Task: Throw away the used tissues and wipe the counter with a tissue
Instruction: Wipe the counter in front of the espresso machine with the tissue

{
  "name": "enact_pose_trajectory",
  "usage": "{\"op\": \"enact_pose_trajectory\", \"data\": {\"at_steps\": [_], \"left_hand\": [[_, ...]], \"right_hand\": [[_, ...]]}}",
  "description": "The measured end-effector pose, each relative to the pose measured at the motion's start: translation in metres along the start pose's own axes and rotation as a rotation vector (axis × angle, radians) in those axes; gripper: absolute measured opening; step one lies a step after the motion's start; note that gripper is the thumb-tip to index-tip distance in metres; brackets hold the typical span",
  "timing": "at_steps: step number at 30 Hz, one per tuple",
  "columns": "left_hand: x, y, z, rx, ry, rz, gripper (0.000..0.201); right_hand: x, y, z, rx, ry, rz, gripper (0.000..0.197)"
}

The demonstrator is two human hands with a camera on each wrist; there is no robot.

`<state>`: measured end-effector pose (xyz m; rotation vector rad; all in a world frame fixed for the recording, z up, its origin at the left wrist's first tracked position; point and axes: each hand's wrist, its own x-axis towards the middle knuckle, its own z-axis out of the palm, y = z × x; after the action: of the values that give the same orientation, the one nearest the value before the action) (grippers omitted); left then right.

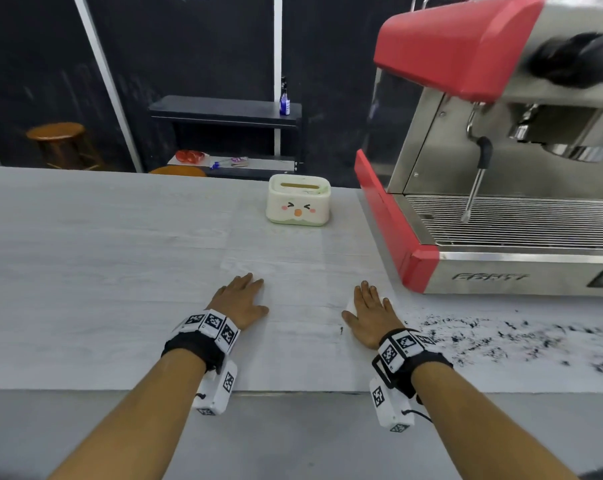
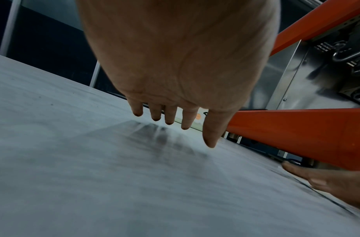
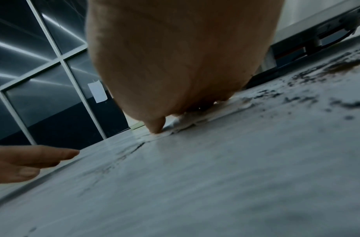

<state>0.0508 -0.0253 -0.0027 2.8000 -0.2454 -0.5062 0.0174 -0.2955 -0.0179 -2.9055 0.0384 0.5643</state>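
Observation:
Both hands lie on the pale grey counter point(image 1: 120, 254) near its front edge. My right hand point(image 1: 367, 306) is flat, fingers straight, pressing a white tissue point(image 1: 349, 304) onto the surface; only the tissue's edges show around the palm, and in the right wrist view the tissue point(image 3: 187, 118) peeks from under the right hand point(image 3: 175, 64). Dark coffee grounds point(image 1: 483, 337) are scattered just right of that hand. My left hand point(image 1: 246, 294) rests flat and empty on the bare counter, its fingers point(image 2: 169, 118) straight. A white tissue box point(image 1: 298, 202) with a cartoon face stands further back.
A red and steel espresso machine point(image 1: 501, 202) fills the right side, its red base corner point(image 1: 421, 268) close to my right hand. Beyond the counter are a black shelf unit point(image 1: 224, 112) and a wooden stool point(image 1: 57, 140).

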Motion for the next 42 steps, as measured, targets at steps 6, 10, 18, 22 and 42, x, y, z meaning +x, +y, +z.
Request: {"op": "enact_pose_trajectory", "data": {"at_steps": [6,10,18,22,42], "left_hand": [[-0.018,0.022,0.019,-0.031,0.064,0.001,0.067],[-0.025,0.024,0.028,-0.04,0.079,-0.012,0.066],[-0.03,0.017,0.036,-0.01,0.102,0.012,0.064],[-0.029,0.015,0.039,-0.008,0.117,0.021,0.063],[-0.026,0.009,0.047,-0.016,0.163,0.061,0.062]], "right_hand": [[-0.019,-0.018,0.003,-0.012,0.112,-0.214,0.064],[-0.029,-0.053,0.02,-0.038,0.066,-0.354,0.065],[-0.029,-0.068,0.041,-0.037,0.103,-0.349,0.064],[-0.03,-0.05,0.039,-0.027,0.127,-0.29,0.065],[-0.026,-0.074,0.019,0.028,0.13,-0.285,0.064]]}}
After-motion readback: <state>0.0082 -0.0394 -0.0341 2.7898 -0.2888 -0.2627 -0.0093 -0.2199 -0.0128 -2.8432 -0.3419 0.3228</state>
